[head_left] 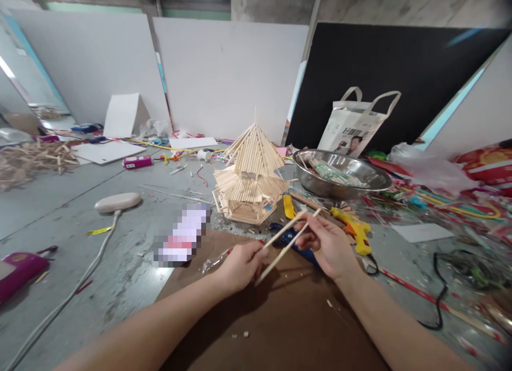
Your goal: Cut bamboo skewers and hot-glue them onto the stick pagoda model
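Two pale wooden chopsticks (282, 252) slant side by side between my hands, over a brown board (236, 317). My left hand (242, 264) is closed at their lower ends. The fingers of my right hand (322, 240) pinch them near the upper ends. Behind my hands stands a pagoda-like model (256, 171) built of wooden sticks, with a pointed roof. A dark blue tool (294, 238) lies just under my right hand, partly hidden by it. Beyond that hand is a yellow glue gun (356, 230).
A steel basin (340, 182) with wrapped chopsticks stands at the back right, a white bag (352, 126) behind it. A phone (186, 235) lies left of the board. A white corded device (118, 202) and a purple device (22, 272) are farther left. Scraps litter the floor.
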A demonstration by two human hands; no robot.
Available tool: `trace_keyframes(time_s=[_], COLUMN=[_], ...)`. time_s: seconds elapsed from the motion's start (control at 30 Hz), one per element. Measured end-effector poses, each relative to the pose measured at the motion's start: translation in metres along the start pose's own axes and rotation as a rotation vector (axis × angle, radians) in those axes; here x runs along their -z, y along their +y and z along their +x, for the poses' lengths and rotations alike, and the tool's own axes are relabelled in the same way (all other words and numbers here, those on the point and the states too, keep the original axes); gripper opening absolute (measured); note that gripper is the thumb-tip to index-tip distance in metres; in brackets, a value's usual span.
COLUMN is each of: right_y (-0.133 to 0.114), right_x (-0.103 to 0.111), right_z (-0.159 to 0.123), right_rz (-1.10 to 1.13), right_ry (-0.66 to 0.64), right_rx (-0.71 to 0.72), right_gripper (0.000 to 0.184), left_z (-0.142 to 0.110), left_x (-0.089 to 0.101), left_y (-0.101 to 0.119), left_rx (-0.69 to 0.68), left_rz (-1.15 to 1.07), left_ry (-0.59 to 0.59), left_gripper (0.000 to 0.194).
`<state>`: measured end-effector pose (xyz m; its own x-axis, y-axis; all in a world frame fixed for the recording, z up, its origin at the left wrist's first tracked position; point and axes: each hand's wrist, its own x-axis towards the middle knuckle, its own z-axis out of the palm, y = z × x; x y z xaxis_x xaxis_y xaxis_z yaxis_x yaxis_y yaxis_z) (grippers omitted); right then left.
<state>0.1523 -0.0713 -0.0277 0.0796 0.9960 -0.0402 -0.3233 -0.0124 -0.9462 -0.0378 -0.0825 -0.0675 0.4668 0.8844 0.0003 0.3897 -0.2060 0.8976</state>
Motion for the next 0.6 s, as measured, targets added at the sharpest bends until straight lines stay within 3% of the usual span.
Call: trace_keyframes(time_s=[0.1,0.23,0.3,0.4,0.5,0.6], right_y=[-0.020,-0.032,-0.025,-0.001,0.026,0.039], right_x=[0.015,0.025,0.025,0.025,0.029,0.035], right_z=[0.010,0.013,0.011,0.012,0.018,0.025], right_rz=[0.078,0.041,-0.203,-0.842,-1.322,-1.575], right_ry=[0.138,0.200,0.197,0.065,-0.153,-0.254], right_rx=[0.216,0.528,0.669,0.824,0.836,0.795], right_gripper=[0.020,0.013,0.014,0.020,0.037,0.048], left_z=[0.007,0.011,0.009,0.006,0.006,0.010], left_x=[0.002,0.000,-0.001,0.002,0.010,0.019], left_y=[-0.008,-0.011,-0.008,-0.003,-0.001,-0.001], left_rx=[0.080,0.080,0.059,0.010,-0.015,-0.016], left_rz=[-0.246,-0.426,-0.430,-0.376,-0.371,-0.433], left_ry=[0.081,0.132,0.186,0.319,0.430,0.510], left_gripper=[0.035,0.034,0.034,0.032,0.030,0.028])
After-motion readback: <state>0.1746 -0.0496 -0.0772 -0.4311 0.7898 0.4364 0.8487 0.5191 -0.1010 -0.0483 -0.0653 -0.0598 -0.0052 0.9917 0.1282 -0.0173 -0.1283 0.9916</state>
